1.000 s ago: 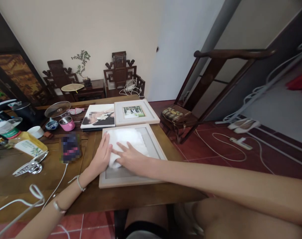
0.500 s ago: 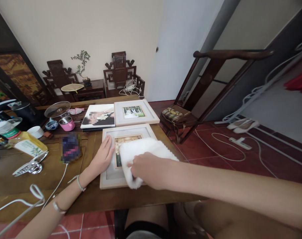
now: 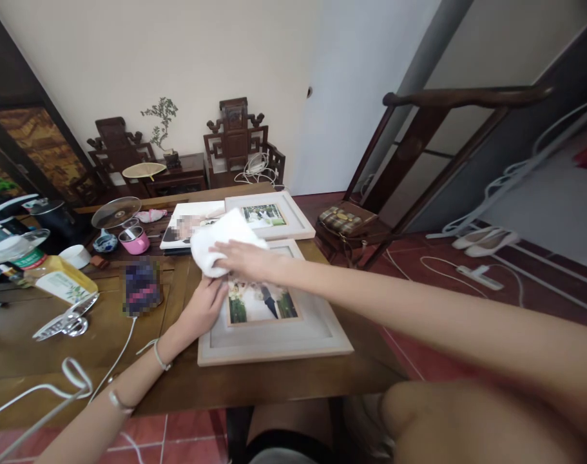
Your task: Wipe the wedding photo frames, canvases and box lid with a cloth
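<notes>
A picture frame (image 3: 274, 347) with a pale wooden border and a small photo (image 3: 261, 306) inside lies flat on the table in front of me. My left hand (image 3: 207, 308) rests on its left edge, fingers laid out flat, the tips close to the cloth. My right hand (image 3: 242, 259) grips a white fluffy cloth (image 3: 225, 232) over the upper left corner of this frame. Part of the cloth reaches over a photo album (image 3: 177, 216) and a second picture frame (image 3: 300, 222) behind. My right hand and forearm hide the top of the photo.
On the left of the wooden table (image 3: 177, 399) stand a pink cup (image 3: 134, 241), a bottle of yellow liquid (image 3: 64, 280), a silver hair clip (image 3: 68, 319) and a blurred dark item (image 3: 142, 287) with a white cable. A chair (image 3: 419, 129) holding a plaid bag (image 3: 346, 219) stands at right.
My right hand has swept the white cloth from the middle of the near frame up and left to its far left corner, uncovering the photo. My left hand stays on the left edge.
</notes>
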The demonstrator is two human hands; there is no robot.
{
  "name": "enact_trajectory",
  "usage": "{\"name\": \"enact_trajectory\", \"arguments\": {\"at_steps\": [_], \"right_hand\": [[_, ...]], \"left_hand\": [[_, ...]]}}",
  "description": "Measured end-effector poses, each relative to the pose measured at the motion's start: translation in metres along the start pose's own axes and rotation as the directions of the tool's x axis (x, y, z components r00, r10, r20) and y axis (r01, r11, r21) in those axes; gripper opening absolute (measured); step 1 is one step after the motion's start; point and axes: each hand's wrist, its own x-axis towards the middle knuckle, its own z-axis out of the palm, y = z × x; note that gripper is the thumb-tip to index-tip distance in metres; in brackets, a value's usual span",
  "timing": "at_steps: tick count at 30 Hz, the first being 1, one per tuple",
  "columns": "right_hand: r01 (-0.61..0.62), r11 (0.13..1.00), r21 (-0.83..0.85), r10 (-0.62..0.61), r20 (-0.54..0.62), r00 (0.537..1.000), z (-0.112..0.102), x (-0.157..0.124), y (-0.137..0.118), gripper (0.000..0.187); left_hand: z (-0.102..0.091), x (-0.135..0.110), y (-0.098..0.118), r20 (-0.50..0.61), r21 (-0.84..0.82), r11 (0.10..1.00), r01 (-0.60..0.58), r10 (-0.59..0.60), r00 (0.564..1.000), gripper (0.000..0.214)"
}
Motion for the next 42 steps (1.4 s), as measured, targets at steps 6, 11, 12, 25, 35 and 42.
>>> {"name": "enact_trajectory", "arguments": {"at_steps": [6,11,12,25,35,42], "right_hand": [[-0.100,0.990,0.102,0.094,0.060,0.994,0.015,-0.004,-0.009,0.045],[-0.207,0.977,0.044,0.198,0.151,0.969,0.009,-0.035,0.004,0.039],[-0.229,0.973,0.036,0.220,0.172,0.960,0.008,-0.043,0.007,0.038],[-0.362,0.922,-0.134,0.386,0.270,0.882,0.006,-0.118,0.025,0.042],[-0.353,0.935,-0.036,0.350,0.262,0.900,0.001,-0.135,0.008,0.040],[-0.366,0.904,-0.221,0.307,-0.261,0.915,-0.016,-0.132,0.031,0.033]], "left_hand": [[0.002,0.001,-0.002,-0.019,-0.006,1.000,-0.027,0.027,0.999,0.038],[0.002,0.000,-0.008,0.028,0.037,0.999,0.001,-0.002,1.000,0.047],[0.002,0.000,-0.009,0.031,0.047,0.999,0.019,-0.020,0.999,0.049],[0.010,0.009,0.004,-0.007,0.088,0.996,-0.021,0.022,1.000,0.040],[0.023,0.011,0.003,0.126,0.074,0.997,-0.006,-0.003,0.992,0.054],[0.033,0.010,0.001,0.021,0.108,0.994,-0.009,0.007,1.000,0.053]]}}
